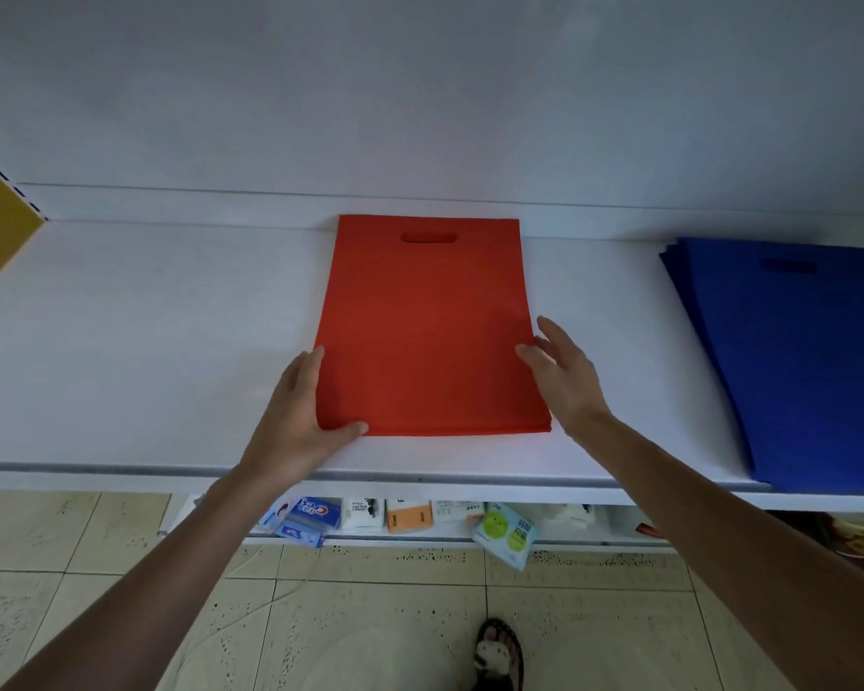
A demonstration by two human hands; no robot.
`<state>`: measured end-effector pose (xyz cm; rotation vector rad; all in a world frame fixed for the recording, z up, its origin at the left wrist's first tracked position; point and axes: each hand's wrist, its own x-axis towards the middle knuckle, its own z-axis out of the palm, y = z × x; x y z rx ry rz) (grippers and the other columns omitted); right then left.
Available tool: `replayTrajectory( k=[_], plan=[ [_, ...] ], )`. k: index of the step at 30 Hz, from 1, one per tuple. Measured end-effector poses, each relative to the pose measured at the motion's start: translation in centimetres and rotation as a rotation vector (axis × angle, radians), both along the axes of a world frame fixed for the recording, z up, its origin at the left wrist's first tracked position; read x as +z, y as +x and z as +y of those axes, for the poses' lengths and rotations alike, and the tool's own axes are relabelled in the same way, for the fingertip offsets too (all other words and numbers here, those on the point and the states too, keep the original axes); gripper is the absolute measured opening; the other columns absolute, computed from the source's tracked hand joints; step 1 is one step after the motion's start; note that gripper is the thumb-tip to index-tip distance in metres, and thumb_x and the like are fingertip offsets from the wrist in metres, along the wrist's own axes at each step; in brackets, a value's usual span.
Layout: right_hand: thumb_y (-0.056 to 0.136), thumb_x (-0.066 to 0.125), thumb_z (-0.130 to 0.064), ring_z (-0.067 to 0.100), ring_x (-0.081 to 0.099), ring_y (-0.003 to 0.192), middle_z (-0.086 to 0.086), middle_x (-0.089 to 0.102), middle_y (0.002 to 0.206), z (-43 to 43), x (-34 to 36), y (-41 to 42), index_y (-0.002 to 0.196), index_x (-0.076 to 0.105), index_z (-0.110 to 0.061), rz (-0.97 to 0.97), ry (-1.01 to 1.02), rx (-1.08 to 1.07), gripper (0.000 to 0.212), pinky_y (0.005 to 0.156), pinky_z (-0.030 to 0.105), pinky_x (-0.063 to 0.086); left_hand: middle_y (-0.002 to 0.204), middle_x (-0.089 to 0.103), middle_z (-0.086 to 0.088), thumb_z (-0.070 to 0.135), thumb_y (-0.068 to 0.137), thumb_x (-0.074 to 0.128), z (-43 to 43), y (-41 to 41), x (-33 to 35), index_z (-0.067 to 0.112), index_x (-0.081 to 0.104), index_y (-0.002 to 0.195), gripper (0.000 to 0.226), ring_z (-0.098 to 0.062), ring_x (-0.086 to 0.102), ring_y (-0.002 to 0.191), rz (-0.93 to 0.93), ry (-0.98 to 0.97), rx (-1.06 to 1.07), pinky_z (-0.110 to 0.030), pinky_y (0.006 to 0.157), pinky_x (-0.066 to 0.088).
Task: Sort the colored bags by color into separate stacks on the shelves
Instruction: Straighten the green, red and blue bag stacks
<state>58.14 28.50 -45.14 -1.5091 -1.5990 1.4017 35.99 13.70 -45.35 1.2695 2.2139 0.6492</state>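
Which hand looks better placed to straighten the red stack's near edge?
Probably the left hand: its thumb lies on the red stack at the near left corner. The right hand is open beside the right edge.

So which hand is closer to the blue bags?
Right. The right hand is at the right edge of the red bags, on the side toward the blue bags; the left hand is at their left edge, farther away.
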Motion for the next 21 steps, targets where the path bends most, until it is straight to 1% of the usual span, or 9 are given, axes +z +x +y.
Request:
replayTrajectory(
  k=[4,6,9,12,13,15,17,18,21],
  plan=[
    [0.095,0.049,-0.031,0.024,0.037,0.134,0.007,0.036,0.147,2.3,0.5,-0.1,0.147,0.025,-0.020,-0.268,0.139,0.139,0.059,0.109,0.037,0.031,0.142,0.036,-0.009,0.045,0.070,0.074,-0.4,-0.2,-0.1,0.020,0.013,0.147,0.101,-0.027,0.031,0.129,0.134,-0.003,0.037,-0.043,0.103,0.035],
    [0.095,0.048,-0.033,0.025,0.032,0.136,0.007,0.031,0.150,3.9,0.9,-0.5,0.148,0.021,-0.019,-0.339,0.168,0.179,0.062,0.110,0.038,0.028,0.141,0.038,-0.006,0.050,0.070,0.072,-0.5,-0.4,-0.3,0.022,0.012,0.147,0.102,-0.026,0.032,0.129,0.129,-0.025,0.016,-0.044,0.103,0.036],
    [0.095,0.048,-0.029,0.025,0.030,0.137,0.006,0.028,0.152,5.4,1.4,-1.4,0.149,0.017,-0.019,-0.347,0.148,0.184,0.064,0.107,0.035,0.031,0.143,0.039,-0.001,0.062,0.067,0.066,-0.3,-0.5,-0.4,0.025,0.013,0.147,0.102,-0.023,0.036,0.130,0.036,-0.027,0.021,-0.046,0.105,0.037],
    [0.094,0.047,-0.020,0.019,0.043,0.123,-0.001,0.041,0.138,5.6,1.6,-2.4,0.148,0.018,-0.019,-0.316,0.156,0.221,0.061,0.093,0.028,0.038,0.145,0.036,0.001,0.052,0.075,0.066,0.0,-0.2,-0.5,0.026,0.012,0.147,0.094,-0.022,0.032,0.131,0.038,-0.006,0.038,-0.042,0.107,0.034],
    [0.094,0.047,-0.020,0.018,0.044,0.122,0.000,0.041,0.140,5.5,1.5,-2.8,0.148,0.017,-0.020,-0.316,0.158,0.242,0.062,0.092,0.026,0.037,0.145,0.035,0.002,0.048,0.078,0.065,0.0,-0.1,-0.5,0.027,0.011,0.148,0.091,-0.021,0.029,0.131,0.075,-0.010,0.023,-0.040,0.106,0.033],
    [0.093,0.046,-0.025,0.023,0.035,0.132,0.004,0.030,0.150,5.2,1.2,-3.6,0.149,0.014,-0.022,-0.341,0.167,0.280,0.064,0.098,0.031,0.035,0.146,0.034,0.003,0.046,0.081,0.062,0.0,-0.2,-0.5,0.030,0.012,0.147,0.085,-0.021,0.028,0.130,0.147,-0.011,-0.013,-0.039,0.106,0.032],
    [0.093,0.045,-0.026,0.027,0.030,0.135,0.006,0.027,0.151,5.3,0.8,-4.0,0.149,0.014,-0.021,-0.365,0.174,0.284,0.064,0.101,0.036,0.035,0.146,0.035,0.003,0.046,0.083,0.060,0.1,-0.4,-0.3,0.030,0.012,0.147,0.081,-0.021,0.028,0.131,0.170,-0.028,-0.031,-0.038,0.106,0.032],
    [0.093,0.046,-0.026,0.026,0.033,0.133,0.007,0.029,0.149,5.4,0.8,-3.9,0.148,0.016,-0.019,-0.363,0.175,0.268,0.063,0.100,0.035,0.035,0.146,0.035,0.002,0.045,0.084,0.058,0.2,-0.5,-0.2,0.028,0.012,0.147,0.080,-0.021,0.027,0.131,0.172,-0.040,-0.032,-0.038,0.106,0.032],
    [0.091,0.048,-0.024,0.023,0.048,0.117,0.010,0.045,0.137,5.7,0.7,-3.6,0.144,0.027,-0.014,-0.339,0.160,0.201,0.058,0.087,0.029,0.041,0.147,0.033,0.001,0.045,0.086,0.056,0.3,-0.4,-0.1,0.024,0.012,0.147,0.079,-0.021,0.026,0.132,0.174,-0.066,-0.027,-0.037,0.106,0.032]
  ],
)
